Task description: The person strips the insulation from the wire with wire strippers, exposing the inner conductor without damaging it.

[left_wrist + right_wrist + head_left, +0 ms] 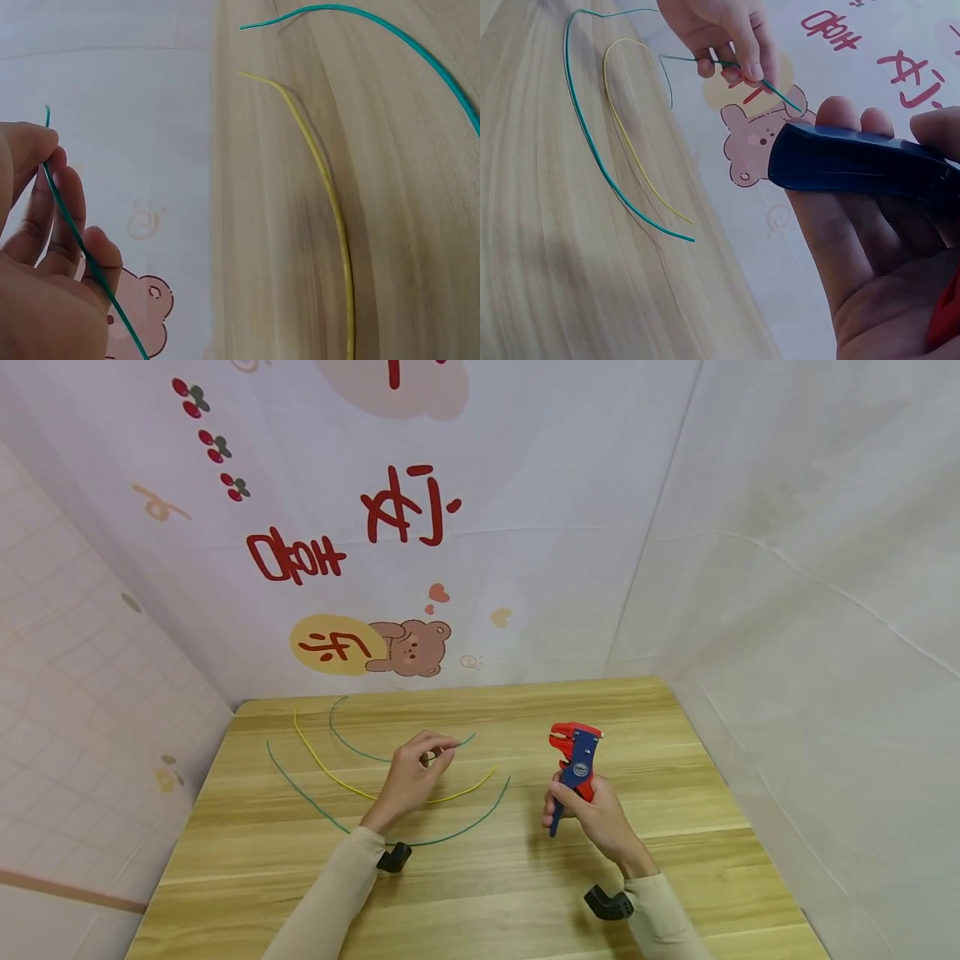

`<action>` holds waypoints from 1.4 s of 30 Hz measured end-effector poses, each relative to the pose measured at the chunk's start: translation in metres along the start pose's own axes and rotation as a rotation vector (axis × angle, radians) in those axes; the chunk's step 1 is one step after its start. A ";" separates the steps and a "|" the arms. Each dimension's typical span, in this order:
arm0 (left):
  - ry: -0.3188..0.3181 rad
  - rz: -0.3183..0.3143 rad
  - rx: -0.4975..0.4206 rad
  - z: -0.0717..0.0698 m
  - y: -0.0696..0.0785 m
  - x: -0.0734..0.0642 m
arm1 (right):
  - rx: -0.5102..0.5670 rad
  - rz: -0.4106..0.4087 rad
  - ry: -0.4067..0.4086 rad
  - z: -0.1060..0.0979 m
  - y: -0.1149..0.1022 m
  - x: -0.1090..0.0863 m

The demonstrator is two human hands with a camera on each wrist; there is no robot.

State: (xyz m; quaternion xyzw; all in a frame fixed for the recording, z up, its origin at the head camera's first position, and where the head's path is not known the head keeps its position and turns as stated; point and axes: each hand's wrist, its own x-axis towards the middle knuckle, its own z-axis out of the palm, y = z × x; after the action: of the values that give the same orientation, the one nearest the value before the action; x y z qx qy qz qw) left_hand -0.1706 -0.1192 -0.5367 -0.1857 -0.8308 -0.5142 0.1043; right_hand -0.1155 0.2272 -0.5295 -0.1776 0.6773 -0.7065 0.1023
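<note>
Pinching smooth, bowed green wire [112, 298], left fingers [30, 144] curl.

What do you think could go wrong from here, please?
The left hand pinches the held green wire near its tip, so that hand might come too close to the jaws of the red-and-blue tool in the right hand. The wire's far end trails free and could swing or snag.

Wood grain, smooth plastic, matt cloth
The table [487, 897] looks like smooth, streaked wood with a faint sheen. Plastic-looking coats, slightly glossy, cover the yellow wire [328, 177] and green wires [112, 300]. The blue tool handle [855, 159] seems smooth plastic. Beyond the table's far edge, the backdrop [540, 535] resembles creased matt cloth.
</note>
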 end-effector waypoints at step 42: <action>-0.061 -0.169 -0.020 0.040 -0.040 0.038 | -0.009 0.021 0.017 -0.008 0.006 -0.005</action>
State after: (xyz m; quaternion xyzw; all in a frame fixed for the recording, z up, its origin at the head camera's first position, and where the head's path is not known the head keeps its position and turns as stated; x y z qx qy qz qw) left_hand -0.2208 -0.0920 -0.5738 -0.1316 -0.8411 -0.5236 0.0332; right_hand -0.1149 0.2365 -0.5357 -0.1648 0.6831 -0.7039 0.1033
